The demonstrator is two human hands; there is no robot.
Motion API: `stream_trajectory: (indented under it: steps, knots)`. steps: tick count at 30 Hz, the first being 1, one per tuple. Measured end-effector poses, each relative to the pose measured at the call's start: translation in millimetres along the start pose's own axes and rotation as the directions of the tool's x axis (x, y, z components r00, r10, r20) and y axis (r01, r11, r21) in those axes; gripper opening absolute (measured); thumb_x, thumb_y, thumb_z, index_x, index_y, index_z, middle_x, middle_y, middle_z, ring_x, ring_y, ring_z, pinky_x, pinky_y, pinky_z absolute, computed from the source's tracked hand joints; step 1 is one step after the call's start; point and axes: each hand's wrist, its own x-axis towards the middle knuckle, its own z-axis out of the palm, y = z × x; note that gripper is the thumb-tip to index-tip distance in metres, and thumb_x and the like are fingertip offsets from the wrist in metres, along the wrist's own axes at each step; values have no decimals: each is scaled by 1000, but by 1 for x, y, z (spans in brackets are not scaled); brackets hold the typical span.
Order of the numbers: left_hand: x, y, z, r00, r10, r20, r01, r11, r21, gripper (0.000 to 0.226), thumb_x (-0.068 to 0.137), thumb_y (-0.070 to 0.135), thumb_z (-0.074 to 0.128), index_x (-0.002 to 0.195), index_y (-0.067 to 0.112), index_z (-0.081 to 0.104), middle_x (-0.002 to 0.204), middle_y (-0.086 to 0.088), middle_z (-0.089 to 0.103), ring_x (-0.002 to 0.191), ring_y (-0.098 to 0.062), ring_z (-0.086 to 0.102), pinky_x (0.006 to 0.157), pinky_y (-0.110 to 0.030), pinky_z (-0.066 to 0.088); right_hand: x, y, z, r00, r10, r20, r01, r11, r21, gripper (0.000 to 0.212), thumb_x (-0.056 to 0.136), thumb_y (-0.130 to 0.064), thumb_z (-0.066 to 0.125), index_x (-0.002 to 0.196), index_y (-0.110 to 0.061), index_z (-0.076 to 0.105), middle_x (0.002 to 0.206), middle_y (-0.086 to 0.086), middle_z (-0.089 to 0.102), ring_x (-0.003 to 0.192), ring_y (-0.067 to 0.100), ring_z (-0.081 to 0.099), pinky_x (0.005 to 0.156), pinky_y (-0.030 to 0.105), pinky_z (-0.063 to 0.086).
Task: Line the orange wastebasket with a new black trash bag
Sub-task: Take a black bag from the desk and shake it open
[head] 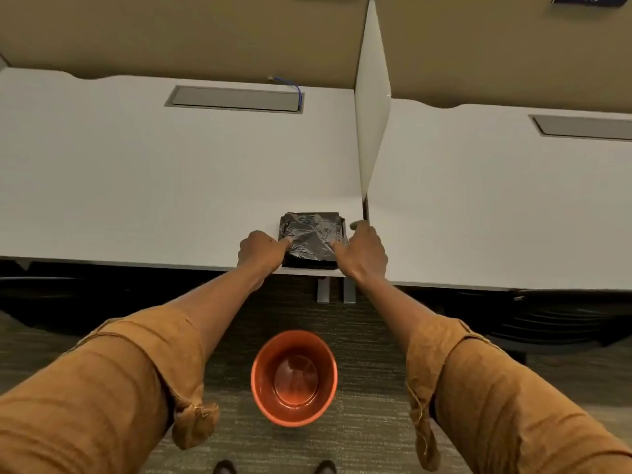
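A folded black trash bag [312, 239] lies flat on the white desk [154, 186] near its front edge, beside the divider. My left hand [261, 249] touches the bag's left edge with its thumb on top of the plastic. My right hand [364, 251] rests against the bag's right edge, thumb on the plastic and fingers spread. Neither hand has lifted the bag. The orange wastebasket [294, 378] stands upright on the carpet below the desk edge, between my forearms, with nothing inside it.
A white divider panel [372, 97] separates this desk from a second desk [496, 206] on the right. Grey cable trays [236, 99] sit at the back, with a blue cable [294, 87]. Desk legs [337, 290] stand behind the basket. My shoes [273, 468] show at the bottom.
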Motion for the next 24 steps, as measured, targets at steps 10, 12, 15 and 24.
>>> stream_trajectory:
  steps: [10, 12, 15, 24]
  knots:
    - [6, -11, 20, 1000, -18, -21, 16, 993, -121, 24, 91, 25, 89, 78, 13, 72, 88, -6, 79, 96, -30, 79, 91, -50, 67, 12, 13, 27, 969, 222, 106, -235, 964, 128, 27, 89, -43, 80, 102, -24, 66, 96, -6, 62, 90, 18, 60, 75, 33, 47]
    - [6, -12, 20, 999, -15, -42, 8, 988, -155, 20, 90, 22, 89, 80, 13, 75, 85, -3, 80, 93, -26, 80, 89, -48, 68, 14, 12, 28, 958, 268, 102, -285, 932, 225, 19, 89, -36, 82, 92, -25, 67, 91, -7, 68, 87, 16, 66, 72, 31, 50]
    - [2, -9, 17, 999, -10, -39, 0, 967, -254, 16, 91, 22, 89, 85, 12, 78, 86, -5, 82, 85, -23, 78, 88, -47, 68, 11, 10, 27, 953, 294, 71, -300, 883, 362, 15, 87, -33, 84, 85, -27, 70, 86, -8, 73, 86, 14, 70, 71, 31, 52]
    - [-32, 4, -20, 994, -68, 88, 110, 728, -677, 12, 87, 8, 83, 86, 3, 73, 95, -15, 77, 91, -25, 75, 66, -33, 68, -36, -10, -13, 950, 261, 172, -289, 525, 801, 6, 87, -11, 81, 90, -8, 76, 88, 6, 81, 90, 24, 79, 72, 31, 64]
